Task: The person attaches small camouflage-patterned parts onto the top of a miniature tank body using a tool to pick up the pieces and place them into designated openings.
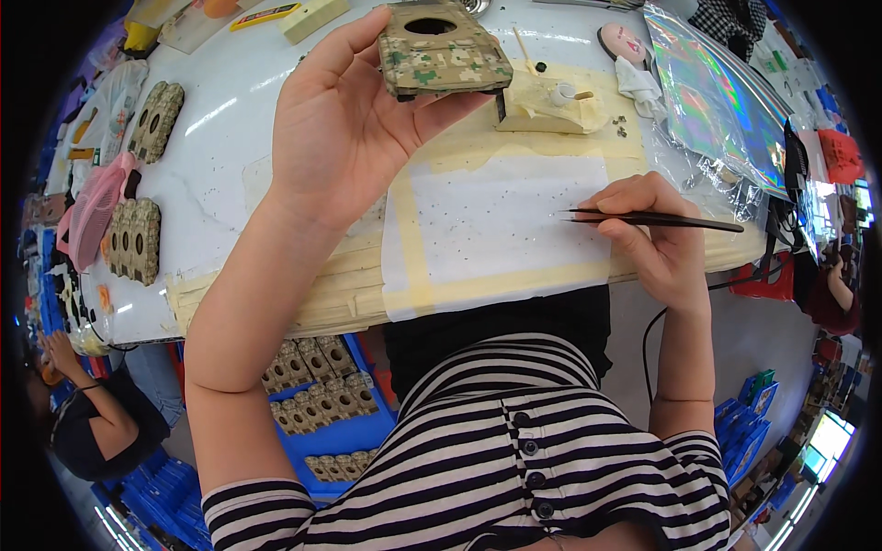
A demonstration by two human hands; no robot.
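Camouflage shell [444,50] raised in left hand [344,119] | right hand [657,234] grips tweezers [652,219]

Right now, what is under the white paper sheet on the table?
Tan masking tape frames the white paper sheet over the table. Whatever lies beneath the sheet's middle is hidden.

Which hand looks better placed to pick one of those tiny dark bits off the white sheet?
The right hand: it holds black tweezers pointing over the white sheet. The left hand is raised, holding the camouflage part.
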